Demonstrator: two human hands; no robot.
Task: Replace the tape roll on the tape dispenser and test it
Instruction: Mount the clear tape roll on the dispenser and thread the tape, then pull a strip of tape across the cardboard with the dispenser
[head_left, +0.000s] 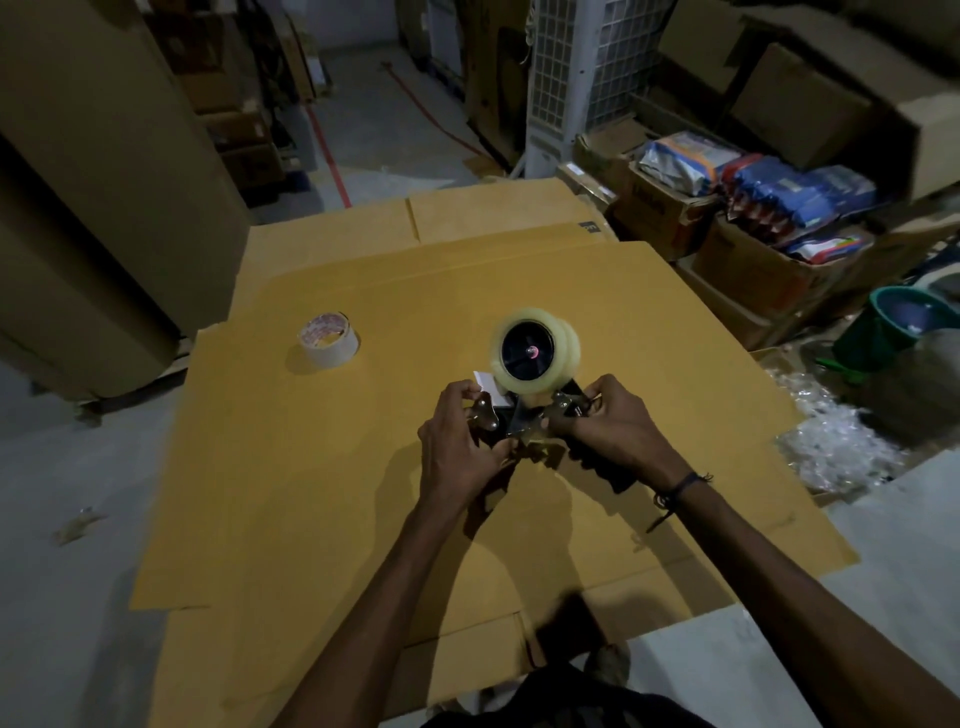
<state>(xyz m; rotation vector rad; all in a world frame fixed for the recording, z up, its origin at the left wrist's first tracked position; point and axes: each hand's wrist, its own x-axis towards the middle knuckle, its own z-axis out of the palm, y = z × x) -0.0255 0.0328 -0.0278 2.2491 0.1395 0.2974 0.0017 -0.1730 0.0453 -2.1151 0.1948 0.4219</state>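
Above flattened cardboard (311, 467), both hands (457, 441) (613, 431) clutch the tape dispenser (530, 415).

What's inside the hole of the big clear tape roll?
The tape roll sits on the dispenser. Its hole is filled by a dark round hub with a small pinkish spot at the centre. The hub hides whatever lies behind it.

Dim storeroom, concrete floor (62, 467), stacked cartons (753, 270)
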